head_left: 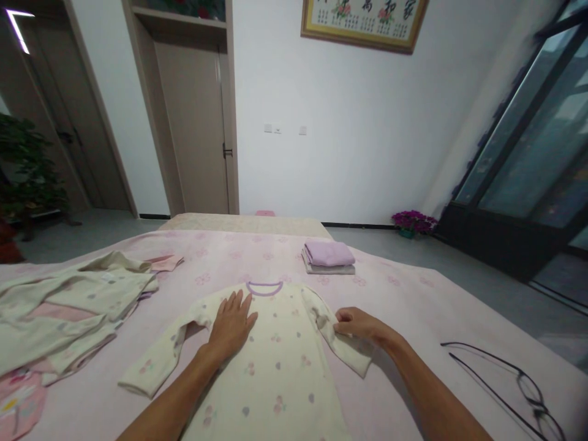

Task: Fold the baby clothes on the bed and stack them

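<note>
A cream long-sleeved child's shirt (275, 343) with a purple collar and small cherry and heart prints lies spread on the pink flowered cloth, its collar pointing away from me. My left hand (231, 323) rests flat on the shirt's upper left, fingers stretched out. On the other side, my right hand (361, 324) pinches the shirt's right sleeve, thumb and fingers closed on the fabric. The left sleeve angles outward, partly behind my left forearm. The shirt's lower end runs out of view at the bottom.
Rumpled clothes (68, 312) lie at the left. A folded purple and grey stack (329, 256) sits beyond the shirt. Black-framed glasses (519, 392) rest at the right on the pink cloth (404, 294). Purple flowers (414, 222) stand on the floor by the glass door.
</note>
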`<state>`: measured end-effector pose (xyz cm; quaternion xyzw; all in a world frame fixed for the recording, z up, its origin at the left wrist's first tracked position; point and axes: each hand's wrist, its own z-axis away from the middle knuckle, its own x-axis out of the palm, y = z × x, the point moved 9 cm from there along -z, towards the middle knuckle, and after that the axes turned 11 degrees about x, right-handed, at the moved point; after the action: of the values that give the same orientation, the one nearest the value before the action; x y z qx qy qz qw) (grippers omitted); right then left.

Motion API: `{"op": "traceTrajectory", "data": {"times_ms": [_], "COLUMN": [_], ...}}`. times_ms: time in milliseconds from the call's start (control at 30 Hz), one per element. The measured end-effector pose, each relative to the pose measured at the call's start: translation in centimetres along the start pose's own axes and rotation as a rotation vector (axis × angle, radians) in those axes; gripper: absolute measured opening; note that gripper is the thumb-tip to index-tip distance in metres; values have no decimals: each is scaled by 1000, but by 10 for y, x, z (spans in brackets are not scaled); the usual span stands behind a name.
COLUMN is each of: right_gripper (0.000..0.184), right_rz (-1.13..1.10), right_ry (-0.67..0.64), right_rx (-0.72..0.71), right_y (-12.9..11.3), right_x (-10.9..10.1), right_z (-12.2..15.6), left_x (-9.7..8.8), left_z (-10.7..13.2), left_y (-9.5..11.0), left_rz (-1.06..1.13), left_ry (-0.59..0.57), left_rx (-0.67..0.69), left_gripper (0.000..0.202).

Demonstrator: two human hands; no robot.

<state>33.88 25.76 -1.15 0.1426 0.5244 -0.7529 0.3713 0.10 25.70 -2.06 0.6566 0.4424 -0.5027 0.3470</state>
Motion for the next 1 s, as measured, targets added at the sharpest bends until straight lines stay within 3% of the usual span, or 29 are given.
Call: {"op": "traceTrajectory", "data": {"times_ms": [200,333,467,567,633,867,1000], "right_gripper": [9,10,19,18,18,13,23], "right_rz": [303,261,178,321,407,451,487], "right_ry": [302,388,562,699,704,700,802], "right_rx": [84,72,3,94,173,312,338], "right_y": [27,29,23,28,35,67,53], "right_x": [-19,-39,-83,-119,-132,-138,-131], "right_z": [15,18,19,18,12,3,13], "left_x": [-2,-4,-4,-2,0,-1,-1], "left_z": [1,1,2,1,1,1,1], "left_y": [0,2,1,1,1,0,1], "left_rz": [9,-18,-35,-36,-38,-51,-48], "left_ry": [6,5,18,25,26,23,26], "left_rx": [6,9,6,14,17,7,8], "left_gripper": [56,55,54,54,55,56,56]}}
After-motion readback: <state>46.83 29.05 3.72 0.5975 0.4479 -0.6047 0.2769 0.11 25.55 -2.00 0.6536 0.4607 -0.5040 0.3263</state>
